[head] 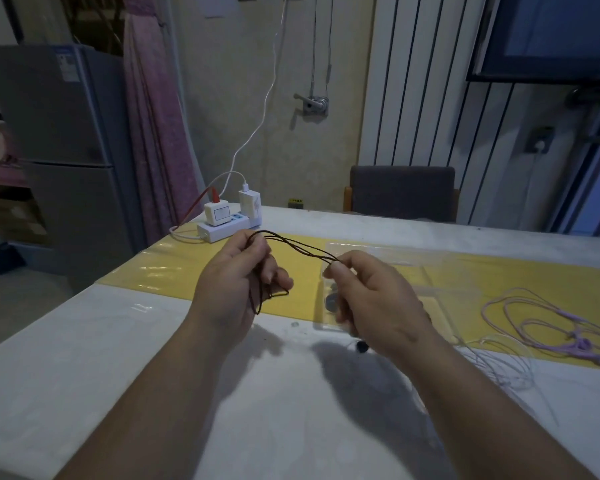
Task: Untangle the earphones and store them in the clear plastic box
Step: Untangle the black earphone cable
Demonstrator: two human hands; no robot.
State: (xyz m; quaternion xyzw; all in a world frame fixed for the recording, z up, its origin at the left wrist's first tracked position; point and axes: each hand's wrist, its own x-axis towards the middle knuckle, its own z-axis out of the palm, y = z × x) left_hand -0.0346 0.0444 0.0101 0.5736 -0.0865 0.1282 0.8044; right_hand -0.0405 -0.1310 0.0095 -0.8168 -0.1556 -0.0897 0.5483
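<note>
Left hand (pixel 236 278) and right hand (pixel 371 296) are each pinching the dark earphones (pixel 302 246), strands spanning between them over the clear plastic box (pixel 388 252). A hard pull is risking a tighter tangle.

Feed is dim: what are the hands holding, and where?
The dark earphone cable: left hand holds its bunched loops, right hand pinches the strands stretched between them.
</note>
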